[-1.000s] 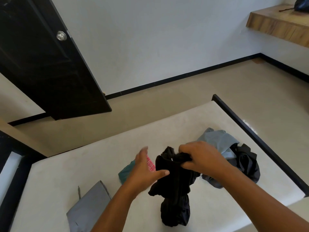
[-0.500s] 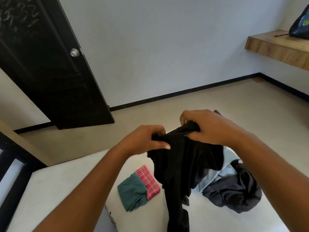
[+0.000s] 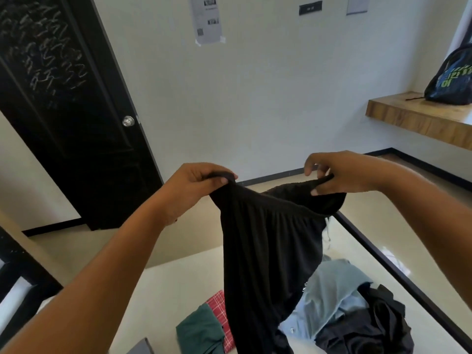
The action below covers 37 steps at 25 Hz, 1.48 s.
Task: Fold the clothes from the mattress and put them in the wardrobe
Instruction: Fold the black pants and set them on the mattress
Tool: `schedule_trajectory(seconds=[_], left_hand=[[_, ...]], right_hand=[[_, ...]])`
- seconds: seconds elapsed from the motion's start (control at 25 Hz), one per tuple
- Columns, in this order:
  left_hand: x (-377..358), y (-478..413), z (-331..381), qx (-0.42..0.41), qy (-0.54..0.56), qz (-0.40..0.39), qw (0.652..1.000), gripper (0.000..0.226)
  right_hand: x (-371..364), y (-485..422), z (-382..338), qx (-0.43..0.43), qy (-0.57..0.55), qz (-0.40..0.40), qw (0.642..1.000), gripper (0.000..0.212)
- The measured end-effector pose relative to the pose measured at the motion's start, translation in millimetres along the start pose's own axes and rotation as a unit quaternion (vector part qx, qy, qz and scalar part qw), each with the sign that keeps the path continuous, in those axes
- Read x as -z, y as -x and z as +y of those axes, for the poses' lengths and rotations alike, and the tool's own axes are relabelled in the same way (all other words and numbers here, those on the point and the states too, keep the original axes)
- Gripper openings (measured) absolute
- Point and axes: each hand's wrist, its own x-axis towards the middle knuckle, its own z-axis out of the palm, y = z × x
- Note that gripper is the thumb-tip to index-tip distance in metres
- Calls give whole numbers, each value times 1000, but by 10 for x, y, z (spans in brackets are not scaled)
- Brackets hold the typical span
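Above the mattress (image 3: pixel 163 290), near its far edge: black garment (image 3: pixel 268 251) now raised well clear and hanging full length, gathered elastic band uppermost. One second back, same garment bunched low over the mattress, right hand buried in the wad, left hand open beside it; half a second back, both hands closed on the top edge, close together. Now hands drawn apart, band stretched between them.

Left hand (image 3: pixel 196 182): fingers (image 3: pixel 224 180) curled shut, clamped on one end of the band. Right hand (image 3: pixel 339 175): thumb and lower fingers pinched on the other end, index finger lifted free above the cloth.

Lower hem out of view at bottom edge; cannot tell whether touching the mattress.

Reading: garment found, shaken open, oriented by its band. Folding proper not yet begun. Likely next: lay flat or halve in the air.

Left on the mattress, toward the right edge: light blue shirt (image 3: pixel 332 297) crumpled, touching a dark heap (image 3: pixel 378 328) beside it. Nearer the middle: folded green piece (image 3: pixel 201 330) with red checked cloth (image 3: pixel 219 305) against it; grey corner (image 3: pixel 140 348) at near edge. Wardrobe not visible; black door (image 3: pixel 63 111) open at left. Several pieces outstanding, task early to middling.
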Motion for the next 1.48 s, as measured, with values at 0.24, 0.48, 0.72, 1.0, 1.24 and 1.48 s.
schedule_trajectory(seconds=[0.24, 0.48, 0.72, 1.0, 1.24, 1.48], left_hand=[[-40, -261, 608, 38, -43, -13, 998, 35], [-177, -395, 779, 10, -51, -94, 994, 49], [-190, -202, 54, 123, -9, -220, 968, 40], [499, -453, 288, 83, -348, -26, 933, 60], [1079, -629, 1011, -15, -394, 60, 917, 60], [1558, -690, 1266, -78, -428, 159, 886, 61]], right_hand=[[101, 38, -540, 124, -281, -2, 952, 39], [190, 66, -916, 202, -344, 14, 917, 38], [456, 112, -674, 213, -629, 48, 746, 12], [806, 126, -275, 109, -190, -18, 976, 7], [1330, 181, -354, 92, -178, 50, 979, 18], [1824, 138, -408, 27, -22, 103, 994, 40]])
